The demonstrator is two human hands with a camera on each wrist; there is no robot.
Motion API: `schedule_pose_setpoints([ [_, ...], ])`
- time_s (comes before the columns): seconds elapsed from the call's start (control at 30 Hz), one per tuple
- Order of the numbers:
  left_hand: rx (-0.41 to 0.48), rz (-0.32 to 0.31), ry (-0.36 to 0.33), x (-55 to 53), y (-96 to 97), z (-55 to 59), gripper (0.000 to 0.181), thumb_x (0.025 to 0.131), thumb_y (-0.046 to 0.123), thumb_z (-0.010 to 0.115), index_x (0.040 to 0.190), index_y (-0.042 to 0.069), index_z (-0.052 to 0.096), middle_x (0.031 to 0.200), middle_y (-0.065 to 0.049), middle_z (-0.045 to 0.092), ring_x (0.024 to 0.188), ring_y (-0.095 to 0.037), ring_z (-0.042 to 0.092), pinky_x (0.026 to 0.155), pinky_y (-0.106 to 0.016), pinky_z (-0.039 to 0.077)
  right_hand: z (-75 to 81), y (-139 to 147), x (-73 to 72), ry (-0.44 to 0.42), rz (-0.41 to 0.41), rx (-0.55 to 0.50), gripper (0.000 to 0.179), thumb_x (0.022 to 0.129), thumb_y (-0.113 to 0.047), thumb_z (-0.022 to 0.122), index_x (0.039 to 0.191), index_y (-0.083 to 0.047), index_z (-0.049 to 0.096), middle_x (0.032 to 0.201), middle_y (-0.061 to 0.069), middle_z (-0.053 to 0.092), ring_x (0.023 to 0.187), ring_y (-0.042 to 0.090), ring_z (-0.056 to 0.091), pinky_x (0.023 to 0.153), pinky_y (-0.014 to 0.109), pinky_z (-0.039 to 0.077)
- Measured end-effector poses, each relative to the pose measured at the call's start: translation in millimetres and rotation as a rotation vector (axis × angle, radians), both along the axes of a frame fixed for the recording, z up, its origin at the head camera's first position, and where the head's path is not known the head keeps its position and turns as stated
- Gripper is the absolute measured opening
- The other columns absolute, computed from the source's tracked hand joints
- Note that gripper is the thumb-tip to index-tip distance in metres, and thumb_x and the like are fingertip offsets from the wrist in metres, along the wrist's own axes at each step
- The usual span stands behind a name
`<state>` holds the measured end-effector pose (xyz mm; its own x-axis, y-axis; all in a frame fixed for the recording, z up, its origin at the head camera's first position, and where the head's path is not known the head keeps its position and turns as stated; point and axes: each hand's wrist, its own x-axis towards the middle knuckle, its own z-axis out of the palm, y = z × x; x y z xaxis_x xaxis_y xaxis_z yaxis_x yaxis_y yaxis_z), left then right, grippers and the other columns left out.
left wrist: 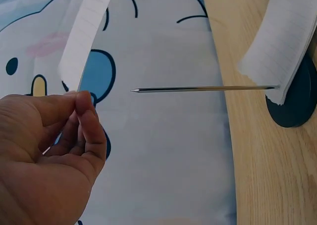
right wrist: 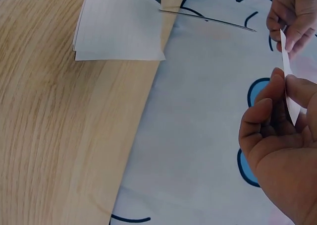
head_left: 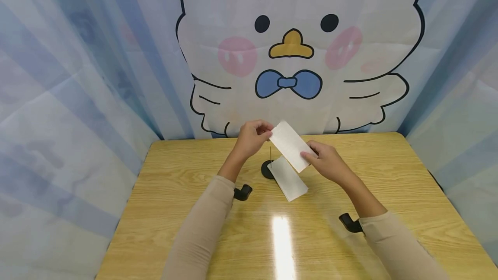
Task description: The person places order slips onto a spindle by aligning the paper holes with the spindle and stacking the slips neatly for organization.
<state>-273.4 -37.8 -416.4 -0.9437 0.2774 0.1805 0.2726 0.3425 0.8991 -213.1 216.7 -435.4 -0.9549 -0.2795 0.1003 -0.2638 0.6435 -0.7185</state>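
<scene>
Between my two hands is a white paper slip [head_left: 292, 145], held above the table. My left hand [head_left: 252, 137] pinches its upper left corner between thumb and fingertips. At its lower right end, my right hand [head_left: 326, 159] grips it with the thumb on top. Below it stands a bill spike [left wrist: 198, 89], a thin pointed metal rod on a round black base [head_left: 267, 170]. Several paper slips [head_left: 288, 179] are stacked on the spike, low against the base, with the rod through one end. In the left wrist view the rod's tip [left wrist: 134, 90] is bare and apart from the held slip.
The wooden table [head_left: 175, 211] ends at a curtain [head_left: 241, 111] printed with a cartoon bird. Black wrist camera mounts [head_left: 243, 192] stick out beside both forearms. A bright light reflection lies on the table's front middle.
</scene>
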Motion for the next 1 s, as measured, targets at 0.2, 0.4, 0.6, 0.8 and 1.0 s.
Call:
schedule_pose_setpoints([
  [0.2, -0.009, 0.006, -0.022, 0.3, 0.4, -8.8, 0.011, 0.099, 0.005, 0.069, 0.108, 0.002, 0.074, 0.096, -0.011, 0.069, 0.087, -0.029, 0.068, 0.069, -0.024, 0.056, -8.3, -2, 2.5, -0.025, -0.018, -0.022, 0.017, 0.104, -0.019, 0.063, 0.111, -0.004, 0.067, 0.090, 0.010, 0.068, 0.070, 0.020, 0.052, 0.059, 0.030, 0.044],
  [0.4, -0.005, 0.000, -0.046, 1.4, 0.1, -17.2, 0.011, 0.099, 0.004, 0.068, 0.107, 0.001, 0.074, 0.097, -0.012, 0.070, 0.088, -0.031, 0.069, 0.072, -0.027, 0.059, -15.5, -3, 4.3, -0.038, -0.027, -0.024, 0.018, 0.104, -0.018, 0.064, 0.112, -0.003, 0.068, 0.094, 0.011, 0.070, 0.072, 0.021, 0.054, 0.060, 0.030, 0.045],
  [0.6, -0.003, -0.008, -0.040, 0.8, -0.6, -25.0, 0.010, 0.098, 0.003, 0.068, 0.106, 0.001, 0.074, 0.096, -0.013, 0.071, 0.085, -0.030, 0.070, 0.070, -0.026, 0.058, -20.5, -3, 4.9, -0.039, -0.033, -0.026, 0.017, 0.104, -0.019, 0.064, 0.110, -0.004, 0.068, 0.095, 0.011, 0.070, 0.072, 0.021, 0.054, 0.060, 0.031, 0.046],
  [0.8, 0.003, -0.011, -0.057, 1.2, -1.0, -29.8, 0.010, 0.099, 0.003, 0.068, 0.106, 0.000, 0.074, 0.097, -0.013, 0.071, 0.086, -0.032, 0.071, 0.070, -0.026, 0.057, -24.1, -2, 5.6, -0.054, -0.032, -0.031, 0.016, 0.104, -0.019, 0.063, 0.109, -0.004, 0.068, 0.094, 0.010, 0.069, 0.072, 0.021, 0.054, 0.060, 0.031, 0.046],
  [1.0, 0.016, -0.007, -0.084, 1.0, -0.7, -32.4, 0.010, 0.099, 0.004, 0.068, 0.106, 0.001, 0.074, 0.098, -0.013, 0.072, 0.087, -0.033, 0.071, 0.069, -0.026, 0.055, -25.7, -1, 5.7, -0.047, -0.031, -0.025, 0.017, 0.104, -0.018, 0.063, 0.111, -0.003, 0.068, 0.096, 0.010, 0.070, 0.074, 0.020, 0.056, 0.062, 0.032, 0.047],
])
